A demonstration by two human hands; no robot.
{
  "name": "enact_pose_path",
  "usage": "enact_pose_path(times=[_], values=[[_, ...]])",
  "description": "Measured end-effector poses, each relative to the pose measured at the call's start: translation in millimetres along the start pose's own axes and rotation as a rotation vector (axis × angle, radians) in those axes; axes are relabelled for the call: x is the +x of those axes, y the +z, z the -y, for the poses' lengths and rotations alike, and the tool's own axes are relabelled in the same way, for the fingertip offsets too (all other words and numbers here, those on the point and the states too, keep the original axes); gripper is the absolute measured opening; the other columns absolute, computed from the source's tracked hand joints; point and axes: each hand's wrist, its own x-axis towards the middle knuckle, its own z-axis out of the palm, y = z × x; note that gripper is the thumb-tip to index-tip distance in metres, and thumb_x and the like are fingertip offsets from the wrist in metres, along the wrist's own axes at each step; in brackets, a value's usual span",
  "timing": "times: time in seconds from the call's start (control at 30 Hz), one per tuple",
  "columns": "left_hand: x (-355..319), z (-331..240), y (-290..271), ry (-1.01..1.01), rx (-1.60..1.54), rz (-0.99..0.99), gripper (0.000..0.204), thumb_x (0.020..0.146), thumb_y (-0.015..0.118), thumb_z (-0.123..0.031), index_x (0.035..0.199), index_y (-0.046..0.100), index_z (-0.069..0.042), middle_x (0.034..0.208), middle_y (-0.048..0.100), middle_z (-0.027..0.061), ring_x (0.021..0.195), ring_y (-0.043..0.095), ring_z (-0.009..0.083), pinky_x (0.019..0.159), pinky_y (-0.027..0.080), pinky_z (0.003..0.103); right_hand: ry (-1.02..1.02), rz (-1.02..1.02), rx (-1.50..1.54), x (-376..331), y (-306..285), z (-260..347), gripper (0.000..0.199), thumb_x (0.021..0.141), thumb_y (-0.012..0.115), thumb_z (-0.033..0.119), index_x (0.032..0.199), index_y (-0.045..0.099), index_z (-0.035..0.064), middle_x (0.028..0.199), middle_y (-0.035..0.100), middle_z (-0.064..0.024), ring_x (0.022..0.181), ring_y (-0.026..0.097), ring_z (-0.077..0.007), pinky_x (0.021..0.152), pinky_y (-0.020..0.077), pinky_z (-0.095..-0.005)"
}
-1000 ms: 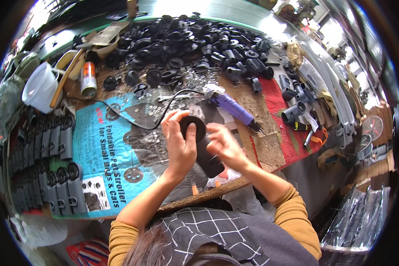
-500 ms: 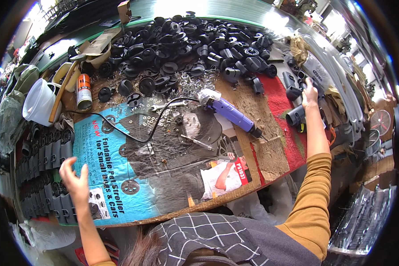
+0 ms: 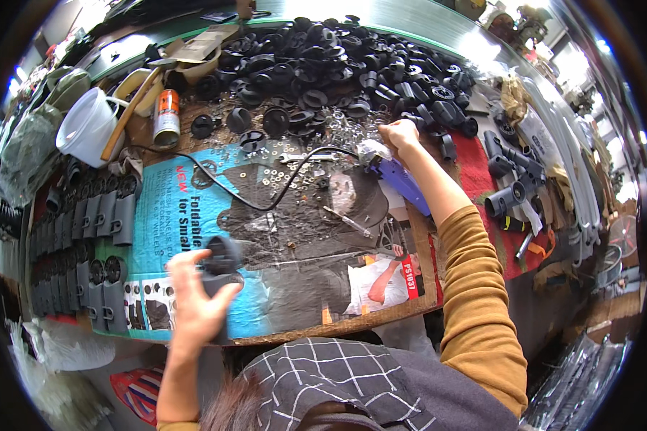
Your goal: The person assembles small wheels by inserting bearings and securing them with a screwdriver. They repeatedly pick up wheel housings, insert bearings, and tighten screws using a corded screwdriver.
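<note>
2 hands work well apart. Left hand [image 3: 196, 309], near left, is clamped on a blurred dark round-topped part [image 3: 223, 257] above the blue printed sheet [image 3: 253, 309]. Right hand [image 3: 400, 133], farther right, bunches its fingers by small metal pieces [image 3: 336, 128]; can't tell if it holds any. Purple power tool [image 3: 402, 185] lies nearer, partly hidden. Gray parts [image 3: 102, 219] stand in 2 rows left; black parts [image 3: 302, 68] heap far.

Molded parts [image 3: 302, 68] lie heaped across the tabletop [image 3: 381, 318] behind washers [image 3: 269, 179] and a wrench [image 3: 307, 157], an electric screwdriver [image 3: 402, 184] to their right, a bucket [image 3: 86, 129] and spray can [image 3: 167, 123] at left.
</note>
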Motion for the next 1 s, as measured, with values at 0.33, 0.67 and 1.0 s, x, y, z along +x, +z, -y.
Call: enact_pose_path(times=[0.33, 0.67, 1.0], values=[[17.4, -41.2, 110.9, 0.132, -0.044, 0.209, 0.076, 0.076, 0.080, -0.034, 0.130, 0.039, 0.000, 0.128, 0.032, 0.0208, 0.119, 0.041, 0.0438, 0.103, 0.037, 0.048, -0.437, 0.312, 0.460, -101.7, -49.2, 17.1, 0.009, 0.085, 0.068, 0.007, 0.089, 0.060, 0.0046, 0.087, 0.067, -0.0030, 0.077, 0.060, -0.0075, 0.071, 0.0489, -0.0222], [27.4, -22.7, 108.1, 0.098, 0.040, 0.230, 0.089, 0.070, 0.077, -0.054, 0.135, 0.048, -0.002, 0.131, 0.051, 0.0150, 0.120, 0.044, 0.0351, 0.102, 0.036, 0.048, -1.021, 0.557, -0.131, -264.3, 0.3, 23.6, 0.023, 0.081, 0.066, 0.010, 0.103, 0.064, 0.0044, 0.094, 0.066, -0.0123, 0.088, 0.065, -0.0297, 0.078, 0.0529, -0.0390], [23.1, -30.7, 121.2, 0.073, 0.014, 0.089, 0.081, 0.069, 0.080, -0.046, 0.130, 0.050, -0.002, 0.123, 0.051, 0.0162, 0.114, 0.043, 0.0365, 0.101, 0.035, 0.046, -1.156, 0.516, -0.264, -263.3, 7.0, 24.9, 0.038, 0.081, 0.071, 0.017, 0.117, 0.063, 0.0085, 0.095, 0.067, -0.0102, 0.089, 0.065, -0.0287, 0.080, 0.0526, -0.0391]])
